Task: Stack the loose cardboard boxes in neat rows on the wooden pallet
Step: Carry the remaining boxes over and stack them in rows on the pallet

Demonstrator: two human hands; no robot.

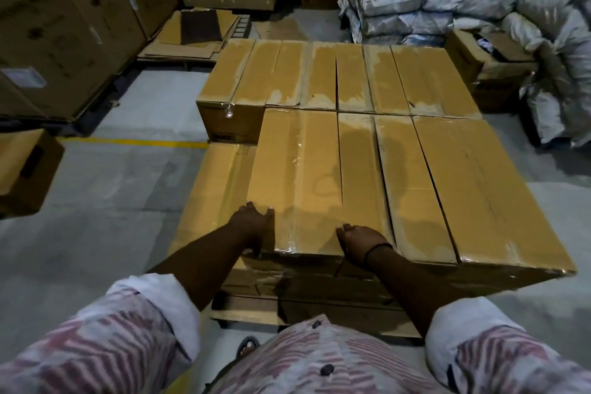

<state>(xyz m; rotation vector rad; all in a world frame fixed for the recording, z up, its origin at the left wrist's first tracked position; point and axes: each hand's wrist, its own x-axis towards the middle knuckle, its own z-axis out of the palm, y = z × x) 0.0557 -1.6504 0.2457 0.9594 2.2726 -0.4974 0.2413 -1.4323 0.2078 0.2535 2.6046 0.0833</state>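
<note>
Head view: both hands on near end of one top-layer box, near row, left end.
Box (294, 176): lengthwise on stack, atop lower box (214, 189), long side tight against neighbour box (361, 176).
Left hand (254, 221): flat over near-left corner, fingers straight & apart, clamped on nothing; prob. pushing to square the end.
Right hand (358, 241): at near-right corner by seam, fingers bent, tips on top; pinching or only pressing, can't tell.
Two-corner hold: for control of skew, to keep near end level w/ rest of row.
Pallet (249, 313): visible as wood edge under stack, just in front of feet.
Lower box: uncovered to left of held box, so likely slot for next one.
Far row (319, 73): filled across, tops level.
Loose box (25, 169): on floor at left, well apart from pallet; prob. next.
</note>
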